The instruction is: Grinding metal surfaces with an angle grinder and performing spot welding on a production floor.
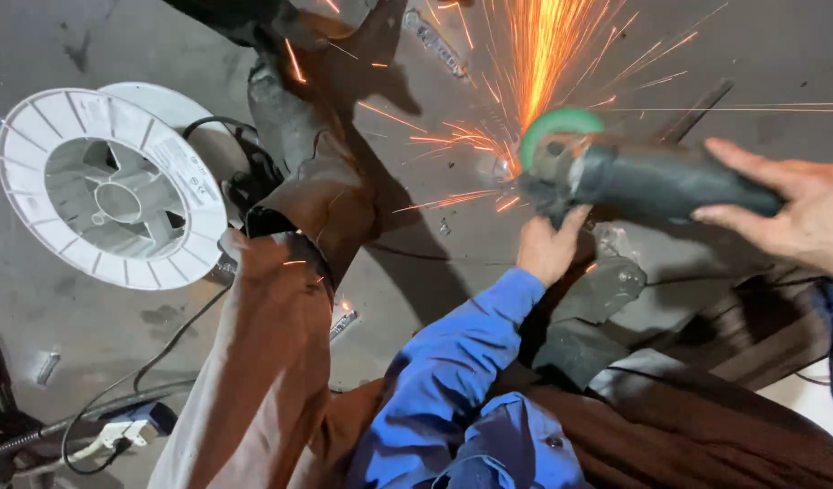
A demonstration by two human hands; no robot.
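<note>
Far off to the left of my hands, a white plastic wire spool (113,188) lies flat on the grey concrete floor (36,308), with a black cable (177,340) trailing below it toward a white plug strip (118,433) at the lower left. Nearer in, between the spool and my left arm, my leg in brown trousers (263,362) stretches out to a dirty dark boot (299,154).

My left hand (548,249) comes up out of a blue sleeve (453,362) and sits just under the front of the angle grinder (652,181), fingers curled up against the underside of its head; I cannot tell how fully they close round it. Right above that hand, the grinder's green-guarded disc (561,131) meets a small metal piece on the floor that is lost in the glare, and orange sparks (539,54) fan up and away from the contact point, some streaking left toward the boot.

The grinder's dark body runs right from the disc into my right hand (792,213), which wraps its rear end with fingers spread along the casing, thumb on top. Below that grip, my other leg (706,417) lies folded.
</note>
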